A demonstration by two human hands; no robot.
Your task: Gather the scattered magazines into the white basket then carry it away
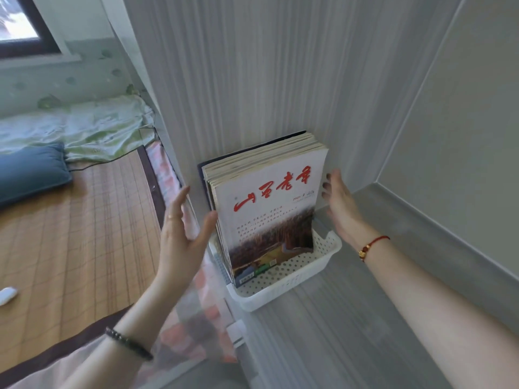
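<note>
At the far left a blue pillow [31,172] and a crumpled green sheet [92,130] are seen on a bed covered by a woven bamboo mat [84,234], with a small white object [7,295] lying near the mat's left edge. The left hand [179,242] is held spread wide, palm turned toward the magazines, its thumb just touching or nearly touching the left edge of the stack; nothing is gripped by it. A dark beaded bracelet [129,343] is worn on that wrist. In the middle, the stack of magazines [266,203] is stood upright on its lower edge inside the white basket [295,279], leaned back against the striped wall panel, a cover with red characters facing outward. The perforated basket is set on a grey ledge [365,318] in the corner beside the bed. To the right, the right hand [339,203] is held open with fingers loosely extended, just beside the stack's right edge and apart from it, holding nothing. A red cord bracelet [372,247] is worn on that wrist
</note>
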